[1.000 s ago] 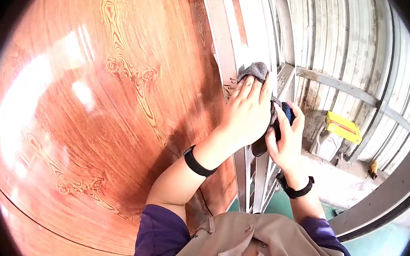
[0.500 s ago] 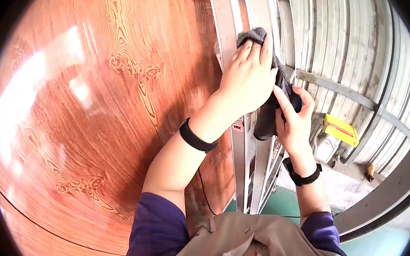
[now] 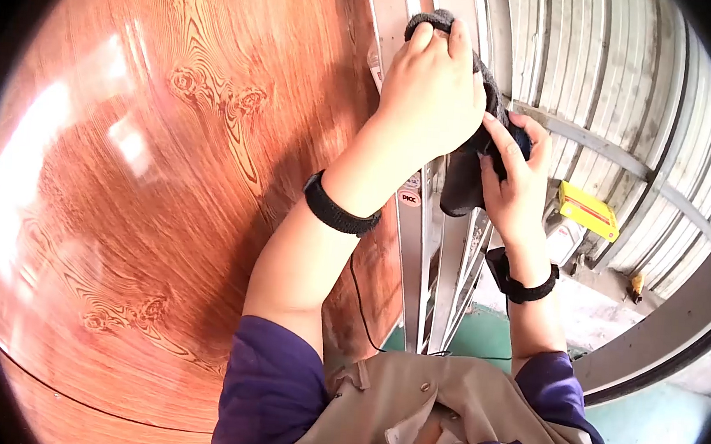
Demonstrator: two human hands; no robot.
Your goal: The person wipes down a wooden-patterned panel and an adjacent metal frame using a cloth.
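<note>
A dark grey cloth [image 3: 463,187] is bunched against an upright metal ladder [image 3: 410,242]. My left hand [image 3: 435,91] is closed on its upper part, with the fingers curled over the folded edge near the ladder's rails. Lower down and to the right, my right hand [image 3: 517,171] grips the cloth's side between thumb and fingers. Part of the cloth hangs between the two hands. Just under my left hand, a round sticker [image 3: 409,198] shows on a rail.
A glossy wood-grain panel [image 3: 157,233] fills the left side. Corrugated metal wall [image 3: 605,66] stands at right, with a yellow box [image 3: 588,211] on a pale container [image 3: 564,238] below it. A thin black cable [image 3: 358,296] runs down beside the ladder to the green floor [image 3: 484,334].
Both hands and the cloth have shifted upward in view. My left hand's fingers are more curled over the cloth's top edge. The camera view has moved slightly.
</note>
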